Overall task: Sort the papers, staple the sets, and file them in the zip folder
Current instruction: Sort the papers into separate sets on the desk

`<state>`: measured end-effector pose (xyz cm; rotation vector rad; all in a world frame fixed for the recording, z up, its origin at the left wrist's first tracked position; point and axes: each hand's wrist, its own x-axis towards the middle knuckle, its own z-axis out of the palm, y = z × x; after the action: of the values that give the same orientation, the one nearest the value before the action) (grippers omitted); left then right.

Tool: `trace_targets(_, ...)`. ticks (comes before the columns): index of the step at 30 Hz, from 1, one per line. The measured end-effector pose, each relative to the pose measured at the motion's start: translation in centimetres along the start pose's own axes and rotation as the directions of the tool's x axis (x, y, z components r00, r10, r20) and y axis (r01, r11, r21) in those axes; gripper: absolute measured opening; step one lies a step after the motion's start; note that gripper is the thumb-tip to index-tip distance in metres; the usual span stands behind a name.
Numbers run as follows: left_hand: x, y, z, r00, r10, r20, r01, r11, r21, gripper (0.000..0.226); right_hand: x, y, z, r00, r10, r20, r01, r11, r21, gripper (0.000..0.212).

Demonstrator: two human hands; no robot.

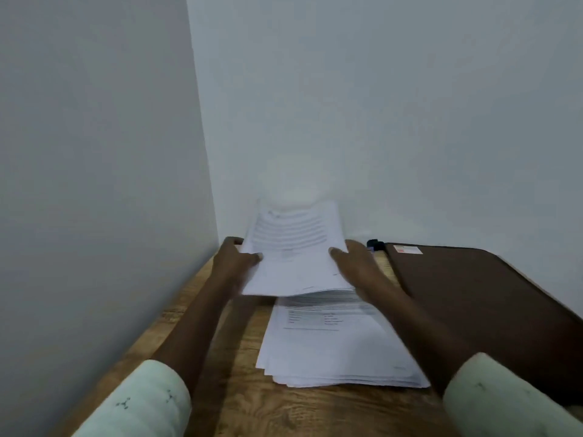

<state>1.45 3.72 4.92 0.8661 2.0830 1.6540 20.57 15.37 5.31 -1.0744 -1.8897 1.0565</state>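
Pale walls (pixel 94 121) fill the upper frame, corner left of centre. Wood table (pixel 239 405) runs along the bottom. Brown folder (pixel 473 298) lies flat at right. Paper stack (pixel 340 351) sits lower centre on the table, just left of the folder. Sheaf (pixel 293 247) is raised over the stack's far end, mid frame; left hand (pixel 235 258) grips its left edge, right hand (pixel 353 263) its right edge, thumbs on top. Small dark object (pixel 375 246) at the folder's far corner, too blurred to name
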Motion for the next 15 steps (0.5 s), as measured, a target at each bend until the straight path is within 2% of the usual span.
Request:
trace_targets(2,0.7,-1.3,-3.0,0.993,0.013,-0.116,0.009,0.982,0.188,0.049,0.0,-0.3,3.4,0.995,0.053,0.086,-0.054,0.999,0.004,0.034)
trace_targets(7,1.4,-4.8,-8.3,0.986,0.030,-0.167,0.051,0.885,0.463,0.055,-1.2,-1.2,10.1,0.969,0.124,0.215,-0.119,0.992,-0.039,0.042)
trace_targets(10,1.6,-6.4,-9.4,0.979,0.014,-0.202,0.096,0.846,0.525,0.062,-2.2,-1.7,11.5,0.955,0.142,0.262,-0.130,0.990,-0.062,0.049)
trace_targets(15,2.0,-7.7,-8.8,0.976,0.099,-0.194,0.032,0.813,0.581,0.051,-2.2,-1.6,12.4,0.955,0.122,0.269,-0.084,0.985,-0.148,0.046)
